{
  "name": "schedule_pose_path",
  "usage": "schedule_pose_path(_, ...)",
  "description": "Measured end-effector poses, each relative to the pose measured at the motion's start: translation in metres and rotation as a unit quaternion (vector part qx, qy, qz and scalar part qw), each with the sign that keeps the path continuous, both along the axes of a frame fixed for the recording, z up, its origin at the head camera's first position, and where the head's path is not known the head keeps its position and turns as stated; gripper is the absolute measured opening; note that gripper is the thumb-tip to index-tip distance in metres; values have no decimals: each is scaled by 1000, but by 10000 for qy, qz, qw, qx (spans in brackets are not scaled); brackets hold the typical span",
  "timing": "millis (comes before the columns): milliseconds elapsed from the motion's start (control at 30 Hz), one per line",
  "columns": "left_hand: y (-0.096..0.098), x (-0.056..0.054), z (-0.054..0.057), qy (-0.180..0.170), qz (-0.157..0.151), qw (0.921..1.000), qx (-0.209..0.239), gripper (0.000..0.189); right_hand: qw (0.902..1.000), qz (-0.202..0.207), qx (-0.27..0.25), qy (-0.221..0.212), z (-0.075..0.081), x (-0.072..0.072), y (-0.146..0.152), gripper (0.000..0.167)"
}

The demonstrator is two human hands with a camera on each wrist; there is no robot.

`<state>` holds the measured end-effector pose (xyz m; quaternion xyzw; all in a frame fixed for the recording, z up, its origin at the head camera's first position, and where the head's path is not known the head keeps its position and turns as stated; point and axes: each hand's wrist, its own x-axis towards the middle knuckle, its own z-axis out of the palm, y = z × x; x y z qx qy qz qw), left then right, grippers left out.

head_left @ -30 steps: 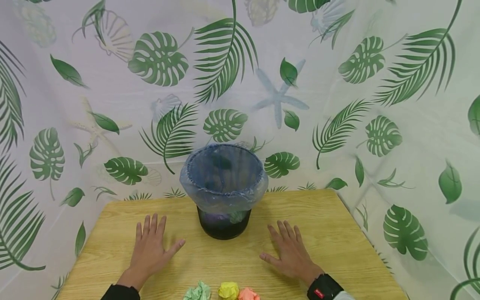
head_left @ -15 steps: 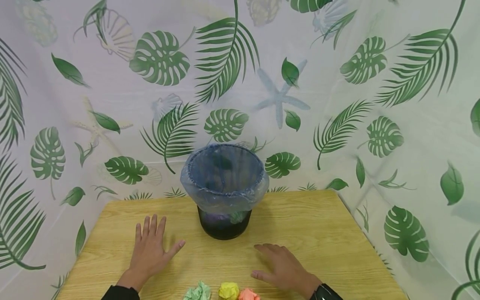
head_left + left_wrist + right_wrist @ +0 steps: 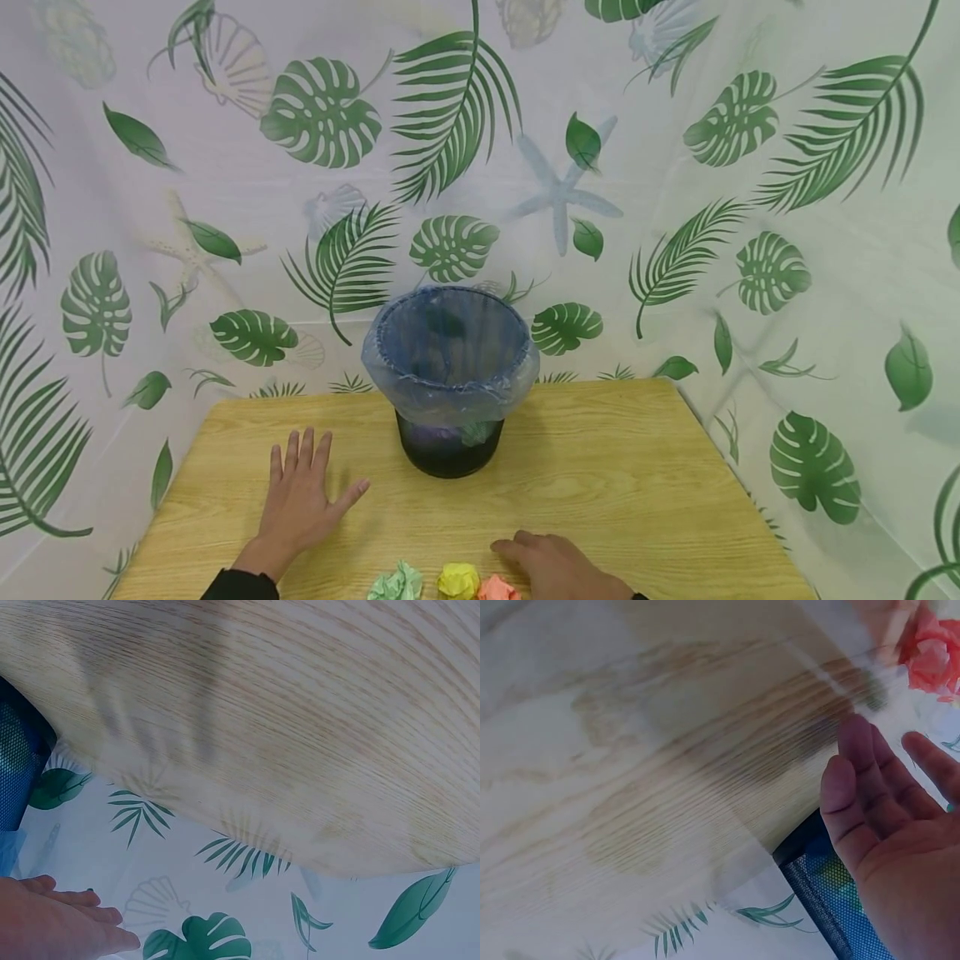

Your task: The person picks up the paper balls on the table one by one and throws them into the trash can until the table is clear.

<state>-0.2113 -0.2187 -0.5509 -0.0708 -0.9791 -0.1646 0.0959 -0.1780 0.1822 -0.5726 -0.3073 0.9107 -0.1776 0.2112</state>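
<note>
My left hand (image 3: 298, 504) is spread with straight fingers over the left part of the table, left of the bin. My right hand (image 3: 562, 567) is near the front edge, just right of a crumpled orange-pink paper ball (image 3: 498, 588). In the right wrist view its fingers are slightly bent and hold nothing, with the pink paper (image 3: 934, 660) a little beyond the fingertips. A yellow crumpled paper ball (image 3: 458, 580) and a light green one (image 3: 396, 582) lie beside it, cut by the bottom of the head view.
A dark mesh waste bin (image 3: 450, 450) lined with a translucent blue bag (image 3: 450, 400) stands at the middle back of the wooden table (image 3: 615, 467). A white leaf-printed cloth (image 3: 480, 108) hangs behind and on both sides of the table.
My right hand has come down and toward the front edge, close to the pink paper ball, its fingers less spread than before. The left hand, bin and paper balls stay put.
</note>
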Motion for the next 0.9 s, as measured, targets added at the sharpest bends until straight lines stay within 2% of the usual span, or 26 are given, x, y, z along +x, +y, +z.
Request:
schedule_pose_path(233, 1, -1, 1, 21, 15, 10000, -85, 103, 9973, 396, -608, 113, -6, 2, 1, 36)
schedule_pose_path(400, 1, -2, 0, 14, 15, 10000, -88, 104, 9961, 267, -834, 116, -2, 3, 2, 30)
schedule_pose_path(533, 1, -2, 0, 44, 13, 10000, -75, 104, 9923, -16, -1237, 79, 13, 3, 3, 18)
schedule_pose_path(600, 1, -2, -1, 59, 12, 10000, -79, 103, 9890, -118, -1463, 205, 22, 2, 5, 21)
schedule_pose_path(733, 0, -2, -1, 54, 7, 10000, -80, 103, 9761, -138, -1982, 884, 41, -2, 6, 34)
schedule_pose_path(900, 0, -2, -1, 30, 5, 10000, -55, 103, 9457, -44, -2547, 2021, 68, -8, 3, 41)
